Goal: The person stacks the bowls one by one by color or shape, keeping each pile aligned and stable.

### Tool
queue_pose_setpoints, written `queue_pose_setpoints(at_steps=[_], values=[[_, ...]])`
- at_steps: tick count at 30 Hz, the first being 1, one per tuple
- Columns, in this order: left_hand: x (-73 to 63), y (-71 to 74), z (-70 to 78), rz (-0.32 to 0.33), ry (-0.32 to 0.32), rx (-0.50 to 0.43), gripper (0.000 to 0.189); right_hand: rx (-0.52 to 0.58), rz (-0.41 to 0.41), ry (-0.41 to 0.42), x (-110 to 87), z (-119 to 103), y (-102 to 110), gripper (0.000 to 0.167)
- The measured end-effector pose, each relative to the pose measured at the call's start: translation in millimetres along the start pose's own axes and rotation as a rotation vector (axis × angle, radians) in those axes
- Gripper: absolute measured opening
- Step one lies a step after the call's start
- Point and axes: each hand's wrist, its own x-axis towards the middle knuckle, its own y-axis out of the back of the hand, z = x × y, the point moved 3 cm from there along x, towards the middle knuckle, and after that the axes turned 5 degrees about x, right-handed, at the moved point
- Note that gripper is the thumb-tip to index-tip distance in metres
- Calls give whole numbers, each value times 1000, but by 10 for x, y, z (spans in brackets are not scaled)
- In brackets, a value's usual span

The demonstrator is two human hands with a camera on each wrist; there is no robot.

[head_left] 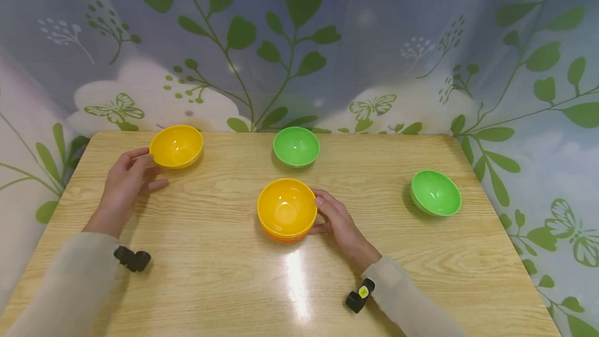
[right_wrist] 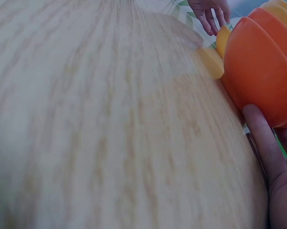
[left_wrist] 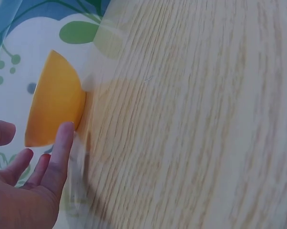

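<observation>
At the back left of the table stands a yellow bowl (head_left: 177,147), with my left hand (head_left: 128,178) at its left side. The fingertips reach its rim, the fingers spread and loosely extended; the left wrist view shows the thumb apart from the bowl wall. Near the table's middle is a stack: a yellow bowl (head_left: 286,207) nested on top of orange bowls (right_wrist: 258,67). My right hand (head_left: 341,222) touches the stack's right side, its thumb by the upper rim and a nearly straight finger (right_wrist: 260,133) against the lower orange wall.
One green bowl (head_left: 297,146) stands at the back middle, behind the stack. Another green bowl (head_left: 435,193) sits toward the right edge. A leaf-patterned curtain (head_left: 299,77) hangs right behind the wooden table (head_left: 210,285) and along both sides.
</observation>
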Motion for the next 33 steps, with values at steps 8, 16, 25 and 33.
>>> queue_pose_setpoints(at_steps=[8,16,25,33], values=[[55,-12,14,12,-4,23,68,-9,-6,7,0,1,3,56],[83,-31,38,27,-12,184,71,-11,-6,8,-5,-11,-9,56],[134,-79,69,17,-20,144,69,-4,-6,6,-6,-17,-17,56],[176,-107,32,-15,3,-34,69,-7,0,4,-10,-25,-17,55]])
